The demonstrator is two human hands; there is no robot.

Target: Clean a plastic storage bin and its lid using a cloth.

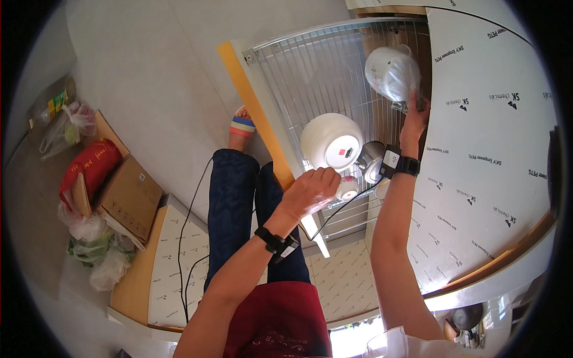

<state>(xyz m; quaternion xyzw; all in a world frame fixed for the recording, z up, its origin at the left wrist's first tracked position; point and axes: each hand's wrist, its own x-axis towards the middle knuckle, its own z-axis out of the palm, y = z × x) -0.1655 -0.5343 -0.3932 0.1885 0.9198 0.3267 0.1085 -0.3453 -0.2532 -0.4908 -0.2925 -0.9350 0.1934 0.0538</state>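
Note:
My right hand (417,112) is at the far end of a pulled-out wire basket drawer (309,71). It grips the near end of a white ceramic vessel (388,74) wrapped in clear plastic; some fingers are hidden. My left hand (313,190), its fingers curled, is over the drawer's front panel (250,98), close to an upturned large white bowl (329,138). Whether it grips the panel is hidden. Beside the large bowl are a shiny metal pot or cup (370,163) and a small flower-patterned bowl (348,188), base up.
A film-covered cabinet panel (483,134) borders the drawer on the right. Black cables (180,241) run past my legs. On the left are a cardboard box (132,197), a red bag (91,168) and several plastic bags (107,268). My sandalled foot (242,123) stands beside the drawer front.

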